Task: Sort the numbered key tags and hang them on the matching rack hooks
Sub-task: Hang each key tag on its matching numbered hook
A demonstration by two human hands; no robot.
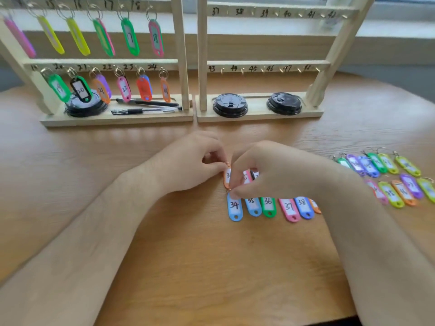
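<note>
The orange plastic key tag (227,177) lay on the wooden counter (188,255), just beyond the light-blue tag marked 34 (235,207). Its long axis ran straight away from the person, with the metal ring at the far end. The left hand (197,161) sat knuckles-up with its fingers curled, pinching the ring end. The right hand (270,170) arched over the neighbouring tags, thumb and forefinger pinching the tag's near end. Both forearms angled inward, low over the counter. Behind stood a pale wooden rack (259,64) numbered 37 to 48.

Glossy plastic key tags (235,208) lie on a matt wood-grain table (188,255) before pale wooden racks (181,52).
</note>
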